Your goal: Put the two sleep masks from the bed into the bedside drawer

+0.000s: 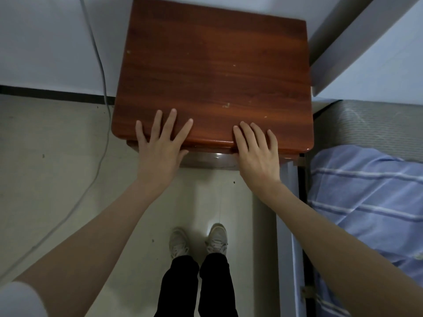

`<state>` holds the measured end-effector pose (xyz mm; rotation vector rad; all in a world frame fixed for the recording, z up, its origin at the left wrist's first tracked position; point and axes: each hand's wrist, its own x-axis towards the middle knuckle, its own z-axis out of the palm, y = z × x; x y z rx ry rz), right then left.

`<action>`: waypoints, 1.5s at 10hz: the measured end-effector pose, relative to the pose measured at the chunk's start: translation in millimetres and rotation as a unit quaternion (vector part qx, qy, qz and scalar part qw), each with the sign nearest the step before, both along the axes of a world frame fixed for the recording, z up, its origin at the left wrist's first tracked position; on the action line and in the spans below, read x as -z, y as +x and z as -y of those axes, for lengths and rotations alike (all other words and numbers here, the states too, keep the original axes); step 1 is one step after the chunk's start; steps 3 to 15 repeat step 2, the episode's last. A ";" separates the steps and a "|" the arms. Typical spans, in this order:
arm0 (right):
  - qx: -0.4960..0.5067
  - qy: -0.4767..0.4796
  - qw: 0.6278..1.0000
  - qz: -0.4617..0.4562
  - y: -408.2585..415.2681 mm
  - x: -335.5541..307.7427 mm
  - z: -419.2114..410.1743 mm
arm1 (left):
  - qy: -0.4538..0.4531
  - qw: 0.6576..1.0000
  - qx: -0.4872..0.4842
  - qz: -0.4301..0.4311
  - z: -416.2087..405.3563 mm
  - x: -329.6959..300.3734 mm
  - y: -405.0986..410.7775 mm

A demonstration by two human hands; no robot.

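A reddish-brown wooden bedside table (212, 65) stands straight ahead, seen from above. Only a thin dark strip of its drawer front (210, 160) shows under the front lip, and the drawer looks pushed in. My left hand (160, 147) lies flat over the front edge on the left, fingers spread and holding nothing. My right hand (256, 152) lies flat over the front edge on the right, fingers apart and also holding nothing. No sleep mask is in view.
A bed with a blue striped sheet (366, 202) and grey mattress edge (370, 126) is at the right. A grey cable (100, 72) hangs down the white wall at the left and runs across the pale floor. My shoes (199, 241) stand below the table.
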<state>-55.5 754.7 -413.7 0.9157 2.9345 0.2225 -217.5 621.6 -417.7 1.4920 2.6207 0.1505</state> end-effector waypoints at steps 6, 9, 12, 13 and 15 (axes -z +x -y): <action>0.023 -0.118 0.991 -0.060 -6.6 -12.4 -0.9 | 0.027 1.000 -0.004 -0.008 1.8 7.0 1.9; 0.023 -0.118 0.991 -0.060 -6.6 -12.4 -0.9 | 0.027 1.000 -0.004 -0.008 1.8 7.0 1.9; 0.023 -0.118 0.991 -0.060 -6.6 -12.4 -0.9 | 0.027 1.000 -0.004 -0.008 1.8 7.0 1.9; 0.023 -0.118 0.991 -0.060 -6.6 -12.4 -0.9 | 0.027 1.000 -0.004 -0.008 1.8 7.0 1.9; 0.023 -0.118 0.991 -0.060 -6.6 -12.4 -0.9 | 0.027 1.000 -0.004 -0.008 1.8 7.0 1.9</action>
